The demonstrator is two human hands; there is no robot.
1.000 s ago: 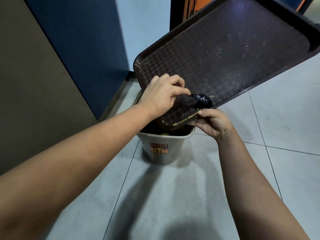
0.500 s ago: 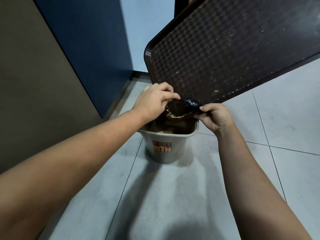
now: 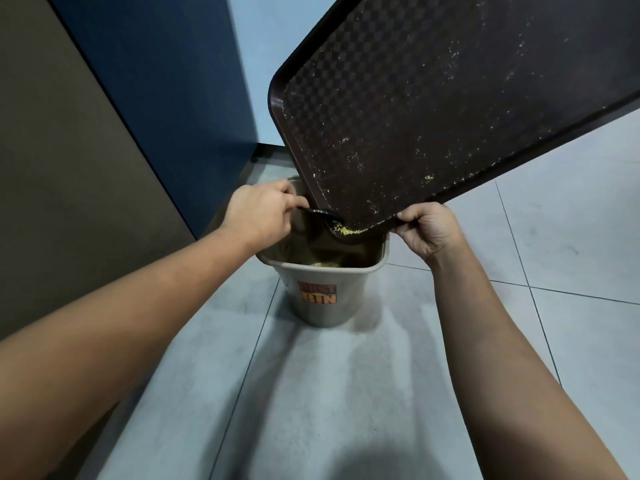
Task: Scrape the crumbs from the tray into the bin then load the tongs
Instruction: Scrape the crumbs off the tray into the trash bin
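On the pale grey tiled floor (image 3: 346,393) below you stands the grey plastic bin (image 3: 322,289); its orange label reads "BIN", the upper word blurred. Above its mouth your right hand (image 3: 427,230) grips the lower edge of the tilted dark brown checkered tray (image 3: 433,98), yellow crumbs (image 3: 349,231) gathered at its bottom corner. Your left hand (image 3: 263,213) pinches a black scraper (image 3: 323,213) against that corner. Beyond rise a blue panel (image 3: 166,81) and pale wall (image 3: 277,46).
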